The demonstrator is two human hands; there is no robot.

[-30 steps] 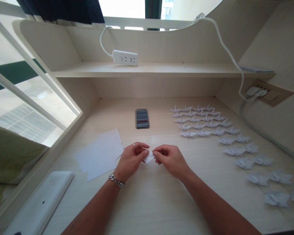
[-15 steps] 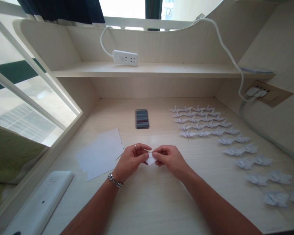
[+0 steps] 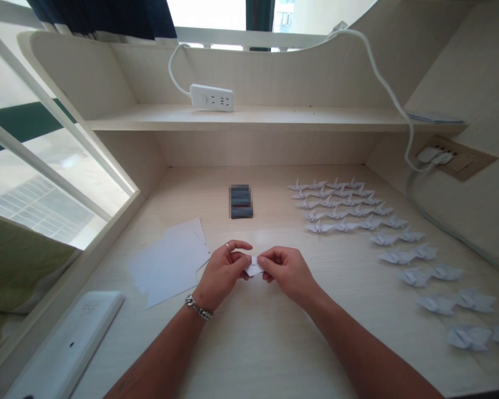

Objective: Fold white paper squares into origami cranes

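In the head camera's view, a small piece of folded white paper [image 3: 254, 269] is held just below the centre of the frame, pinched between the fingertips of the left hand [image 3: 221, 271] and the right hand [image 3: 288, 270]. A ring [image 3: 228, 247] is worn on the left hand, and a chain bracelet [image 3: 198, 308] on that wrist. Loose white sheets [image 3: 170, 266] are spread, overlapping, on the pale worktop [image 3: 249, 349] at centre left, near the left hand. Folded paper cranes [image 3: 468, 337] are lined up in rows from right of centre down to the lower right edge. A dark, flat object [image 3: 241, 201], blurred by pixelation, is seen above the hands, well apart from the cranes. A long white case [image 3: 83, 327] is placed at lower left. At upper centre-left, a white power strip [image 3: 212, 98] is propped on the shelf [image 3: 270, 115]; at right, white plugs [image 3: 436, 157] are seated in a wall socket [image 3: 466, 162].
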